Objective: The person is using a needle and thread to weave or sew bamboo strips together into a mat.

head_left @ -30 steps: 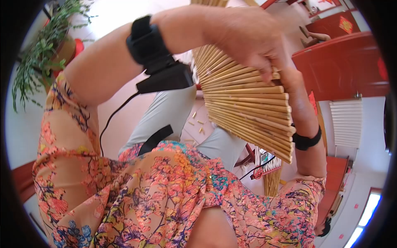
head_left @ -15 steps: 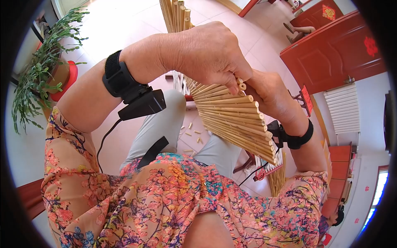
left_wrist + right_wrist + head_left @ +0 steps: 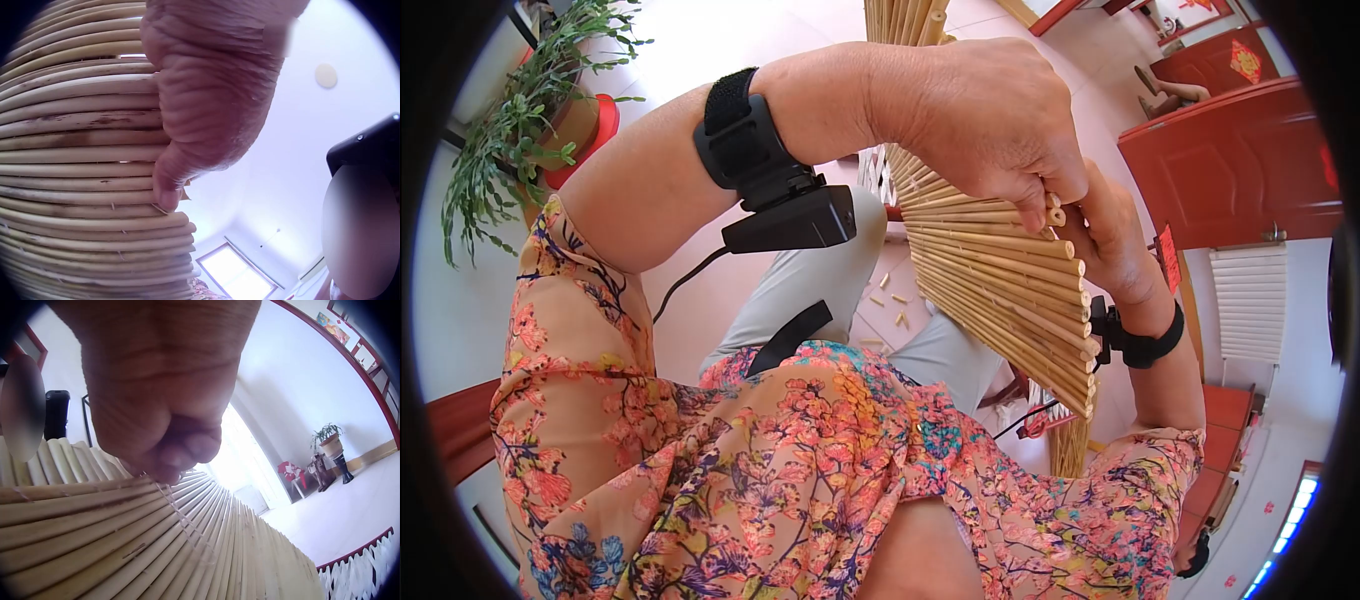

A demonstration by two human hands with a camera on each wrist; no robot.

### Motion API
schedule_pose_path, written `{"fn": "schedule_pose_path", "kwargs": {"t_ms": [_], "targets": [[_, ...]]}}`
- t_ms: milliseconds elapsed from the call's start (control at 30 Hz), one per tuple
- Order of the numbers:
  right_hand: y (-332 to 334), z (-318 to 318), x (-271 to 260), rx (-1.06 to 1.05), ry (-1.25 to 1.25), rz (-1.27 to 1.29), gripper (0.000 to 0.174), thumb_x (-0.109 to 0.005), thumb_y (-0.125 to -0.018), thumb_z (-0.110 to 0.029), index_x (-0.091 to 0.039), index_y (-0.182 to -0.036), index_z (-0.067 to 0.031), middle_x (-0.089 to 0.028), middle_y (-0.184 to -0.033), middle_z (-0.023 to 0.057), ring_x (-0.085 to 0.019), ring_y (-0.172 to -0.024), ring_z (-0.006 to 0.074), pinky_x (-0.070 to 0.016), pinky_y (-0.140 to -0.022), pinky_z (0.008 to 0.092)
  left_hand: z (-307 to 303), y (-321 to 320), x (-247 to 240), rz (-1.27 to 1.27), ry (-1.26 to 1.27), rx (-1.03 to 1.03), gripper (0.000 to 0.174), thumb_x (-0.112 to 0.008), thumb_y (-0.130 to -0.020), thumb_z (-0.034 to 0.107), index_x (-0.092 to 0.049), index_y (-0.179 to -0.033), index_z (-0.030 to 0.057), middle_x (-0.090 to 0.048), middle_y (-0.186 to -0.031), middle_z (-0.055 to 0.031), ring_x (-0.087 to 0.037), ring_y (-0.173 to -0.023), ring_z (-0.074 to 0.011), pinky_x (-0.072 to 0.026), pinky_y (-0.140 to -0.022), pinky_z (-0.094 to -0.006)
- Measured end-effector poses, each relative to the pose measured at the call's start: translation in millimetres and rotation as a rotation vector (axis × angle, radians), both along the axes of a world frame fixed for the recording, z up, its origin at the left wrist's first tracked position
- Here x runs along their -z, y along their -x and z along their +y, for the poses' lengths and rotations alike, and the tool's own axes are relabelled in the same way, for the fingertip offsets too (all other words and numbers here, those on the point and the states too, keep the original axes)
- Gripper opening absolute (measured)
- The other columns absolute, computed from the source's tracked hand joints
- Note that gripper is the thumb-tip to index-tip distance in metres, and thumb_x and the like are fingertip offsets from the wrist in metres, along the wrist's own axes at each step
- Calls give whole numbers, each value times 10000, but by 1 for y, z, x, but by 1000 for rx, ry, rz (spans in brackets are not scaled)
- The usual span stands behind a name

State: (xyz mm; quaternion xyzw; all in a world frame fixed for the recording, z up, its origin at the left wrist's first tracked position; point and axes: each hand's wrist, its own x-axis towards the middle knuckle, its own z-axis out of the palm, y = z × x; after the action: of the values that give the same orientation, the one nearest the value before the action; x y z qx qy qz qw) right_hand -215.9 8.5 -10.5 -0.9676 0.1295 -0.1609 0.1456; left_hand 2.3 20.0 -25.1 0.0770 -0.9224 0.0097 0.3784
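Note:
A mat of straw-coloured stalks (image 3: 1000, 265), bound side by side with thin thread, hangs in a fan-like fold before the person's lap. The left hand (image 3: 990, 130) reaches over its top and pinches the stalk ends near the fold; in the left wrist view its thumb (image 3: 167, 195) lies on the stalks. On the other side, the right hand (image 3: 1108, 230) grips the same upper edge close to the left fingers. The right wrist view shows its curled fingers (image 3: 178, 456) at the stalks by the thread (image 3: 184, 519); part of this grip is hidden behind the mat.
Several short stalk pieces (image 3: 897, 298) lie on the pink tiled floor between the grey-trousered legs (image 3: 810, 275). More stalks (image 3: 1067, 447) stand by the right side. A leafy plant (image 3: 500, 150) is at the left, a red door (image 3: 1220, 165) at the right.
The whole view swung and came back. Both hands keep their hold on the mat's upper edge, now slightly lower in the picture than a second ago.

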Motion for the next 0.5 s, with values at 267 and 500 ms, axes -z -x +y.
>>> {"fn": "schedule_pose_path", "kwargs": {"t_ms": [267,500], "targets": [[0,3,9,28,20,-48,161,-580,-837,45,-501,-963,-18,-558,-689,127,-579,-607,325,-440,-540,338,5,-1,1,-69,-74,-114,135,-674,-711,231,-634,-720,102,-570,-568,-87,-570,-561,-281,-415,-518,-379],[-1,9,9,57,-30,-50,162,-563,-841,54,-491,-969,-15,-575,-700,127,-602,-613,301,-452,-541,329,2,-2,4,-19,-130,6,105,-642,-709,146,-574,-665,78,-500,-486,-81,-516,-459,-250,-366,-453,-328]]}}
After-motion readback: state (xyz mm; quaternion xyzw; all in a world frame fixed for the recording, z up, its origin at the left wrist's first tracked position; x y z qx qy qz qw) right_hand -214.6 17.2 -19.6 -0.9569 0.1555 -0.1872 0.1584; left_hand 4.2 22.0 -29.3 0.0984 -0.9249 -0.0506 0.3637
